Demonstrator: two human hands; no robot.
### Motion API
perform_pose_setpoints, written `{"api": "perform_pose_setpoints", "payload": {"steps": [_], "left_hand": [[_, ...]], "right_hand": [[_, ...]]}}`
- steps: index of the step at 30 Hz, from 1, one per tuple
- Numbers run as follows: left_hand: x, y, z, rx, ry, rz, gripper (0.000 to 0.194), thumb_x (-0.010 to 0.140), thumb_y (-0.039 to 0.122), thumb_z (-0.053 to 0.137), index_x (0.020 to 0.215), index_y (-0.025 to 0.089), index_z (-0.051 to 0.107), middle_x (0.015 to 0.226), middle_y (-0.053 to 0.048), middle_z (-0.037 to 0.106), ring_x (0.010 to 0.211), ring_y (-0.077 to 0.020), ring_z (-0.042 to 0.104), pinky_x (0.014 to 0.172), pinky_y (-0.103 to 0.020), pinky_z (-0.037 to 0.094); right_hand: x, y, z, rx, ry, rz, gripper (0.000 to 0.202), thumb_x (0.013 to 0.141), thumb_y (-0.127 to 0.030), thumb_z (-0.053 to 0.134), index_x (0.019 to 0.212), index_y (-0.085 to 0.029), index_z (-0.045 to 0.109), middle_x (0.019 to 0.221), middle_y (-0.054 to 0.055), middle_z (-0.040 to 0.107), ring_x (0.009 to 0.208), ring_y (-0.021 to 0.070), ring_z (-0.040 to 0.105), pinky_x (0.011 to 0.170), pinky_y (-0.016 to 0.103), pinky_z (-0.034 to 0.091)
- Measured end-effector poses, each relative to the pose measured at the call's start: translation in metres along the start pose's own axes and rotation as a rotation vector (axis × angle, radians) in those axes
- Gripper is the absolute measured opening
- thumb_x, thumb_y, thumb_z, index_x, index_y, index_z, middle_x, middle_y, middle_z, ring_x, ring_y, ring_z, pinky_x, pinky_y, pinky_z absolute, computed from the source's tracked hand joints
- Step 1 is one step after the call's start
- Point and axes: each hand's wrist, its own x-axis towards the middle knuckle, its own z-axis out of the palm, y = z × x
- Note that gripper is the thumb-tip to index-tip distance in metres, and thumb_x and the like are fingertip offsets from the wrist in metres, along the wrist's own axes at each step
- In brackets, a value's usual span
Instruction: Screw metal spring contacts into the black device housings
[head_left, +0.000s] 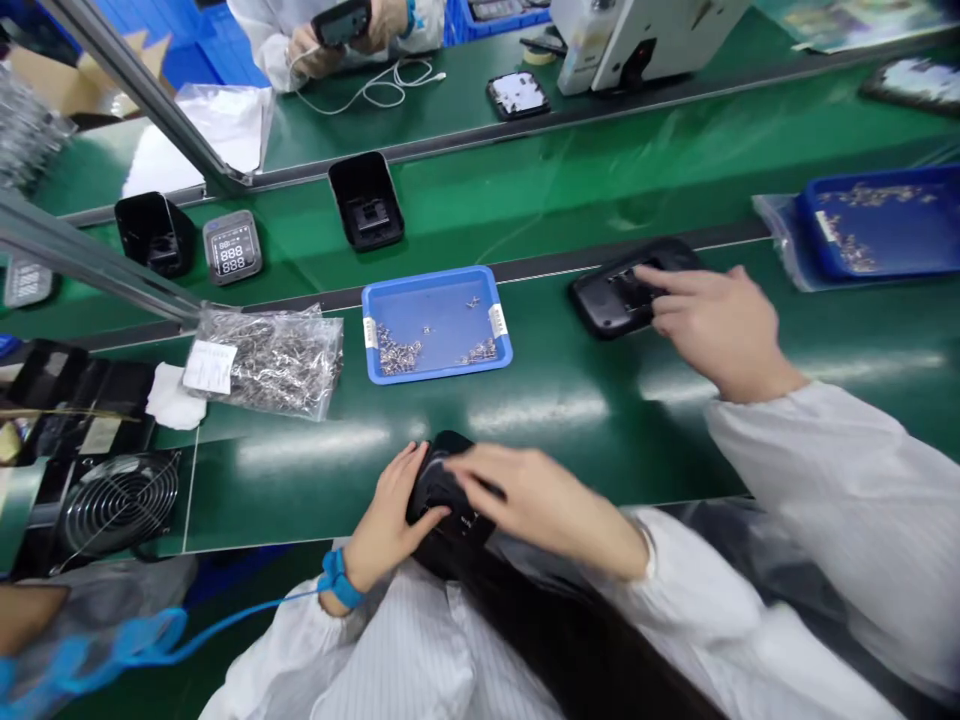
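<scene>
Showing below the blue tray [439,325], a device [435,487] is held by the spread left hand [390,515]; the right hand's [525,492] pinch cannot be told.

At my far left, a fan [124,503] with a round wire guard; near it, a crumpled white sheet [174,398]. Ahead of me on the green belt [480,215], a display unit [232,247] showing white digits, between two open black housings [367,200]. Beyond these, a white cable [386,88] lies curved; farther right stands a pale box-shaped device [671,35].
</scene>
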Motion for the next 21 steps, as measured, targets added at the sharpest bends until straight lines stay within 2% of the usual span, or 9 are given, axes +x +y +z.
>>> {"api": "perform_pose_setpoints", "payload": {"steps": [2, 5, 7, 10, 12, 14, 17, 19, 21], "left_hand": [[0.007, -0.006, -0.012, 0.055, -0.034, 0.014, 0.075, 0.096, 0.048, 0.053, 0.157, 0.026, 0.017, 0.155, -0.014, 0.036, 0.146, -0.0313, 0.031, 0.119, -0.054, 0.031], [0.023, -0.009, -0.028, 0.141, -0.067, 0.066, 0.07, 0.097, 0.053, 0.046, 0.156, 0.021, 0.024, 0.15, -0.015, 0.043, 0.143, -0.031, 0.034, 0.118, -0.053, 0.029], [0.034, -0.009, -0.035, 0.164, -0.102, 0.103, 0.071, 0.096, 0.056, 0.045, 0.155, 0.02, 0.028, 0.142, -0.015, 0.052, 0.137, -0.0303, 0.042, 0.115, -0.05, 0.033], [0.049, -0.011, -0.038, 0.162, -0.116, 0.144, 0.069, 0.094, 0.055, 0.05, 0.152, 0.021, 0.035, 0.133, -0.014, 0.058, 0.124, -0.0291, 0.052, 0.106, -0.046, 0.041], [0.057, -0.013, -0.036, 0.14, -0.044, 0.157, 0.066, 0.092, 0.051, 0.057, 0.149, 0.021, 0.042, 0.135, -0.014, 0.057, 0.121, -0.0302, 0.052, 0.105, -0.046, 0.042], [0.059, -0.011, -0.033, 0.036, 0.124, 0.115, 0.061, 0.091, 0.048, 0.06, 0.144, 0.019, 0.049, 0.133, -0.016, 0.057, 0.121, -0.0303, 0.051, 0.106, -0.047, 0.041], [0.056, 0.001, -0.025, -0.391, 0.395, -0.058, 0.05, 0.094, 0.051, 0.057, 0.133, 0.019, 0.06, 0.112, -0.013, 0.064, 0.104, -0.0232, 0.059, 0.095, -0.038, 0.048], [0.053, 0.011, -0.019, -0.738, 0.4, -0.167, 0.05, 0.089, 0.057, 0.06, 0.118, 0.017, 0.067, 0.096, -0.009, 0.068, 0.083, -0.0173, 0.062, 0.078, -0.031, 0.052], [0.051, 0.02, -0.015, -0.979, 0.305, -0.249, 0.057, 0.075, 0.064, 0.072, 0.101, 0.013, 0.07, 0.079, -0.005, 0.067, 0.067, -0.013, 0.059, 0.065, -0.026, 0.049]], "right_hand": [[0.046, 0.012, -0.002, -0.072, -0.064, 0.001, 0.03, 0.099, -0.029, 0.043, 0.117, -0.024, 0.066, 0.106, 0.004, 0.069, 0.085, 0.0153, 0.067, 0.075, 0.026, 0.051], [0.111, 0.035, 0.002, -0.281, -0.143, 0.122, 0.039, 0.1, -0.037, 0.044, 0.133, -0.018, 0.055, 0.121, 0.012, 0.062, 0.089, 0.0191, 0.067, 0.071, 0.028, 0.047], [0.138, 0.044, 0.012, -0.337, -0.153, 0.182, 0.039, 0.099, -0.038, 0.048, 0.131, -0.016, 0.055, 0.121, 0.013, 0.061, 0.091, 0.0198, 0.066, 0.069, 0.028, 0.043], [0.154, 0.049, 0.029, -0.333, -0.139, 0.165, 0.026, 0.099, -0.033, 0.048, 0.112, -0.017, 0.065, 0.112, 0.008, 0.064, 0.086, 0.0174, 0.064, 0.065, 0.027, 0.038], [0.153, 0.049, 0.033, -0.373, -0.122, 0.159, 0.023, 0.098, -0.031, 0.049, 0.105, -0.018, 0.067, 0.108, 0.007, 0.065, 0.074, 0.0159, 0.062, 0.058, 0.028, 0.032], [0.14, 0.044, 0.027, -0.427, -0.104, 0.126, 0.021, 0.097, -0.031, 0.052, 0.102, -0.018, 0.068, 0.103, 0.006, 0.066, 0.062, 0.0143, 0.058, 0.053, 0.029, 0.026], [0.099, 0.026, 0.008, -0.466, -0.022, -0.008, 0.019, 0.095, -0.034, 0.054, 0.094, -0.019, 0.066, 0.091, 0.005, 0.068, 0.049, 0.0129, 0.052, 0.047, 0.028, 0.022], [0.066, 0.013, -0.004, -0.434, 0.05, -0.131, 0.026, 0.098, -0.038, 0.045, 0.089, -0.021, 0.062, 0.075, 0.002, 0.068, 0.041, 0.0135, 0.05, 0.044, 0.027, 0.022], [0.038, 0.002, -0.011, -0.374, 0.086, -0.227, 0.034, 0.102, -0.038, 0.033, 0.09, -0.022, 0.06, 0.066, -0.001, 0.066, 0.037, 0.0145, 0.05, 0.04, 0.028, 0.024]]}}
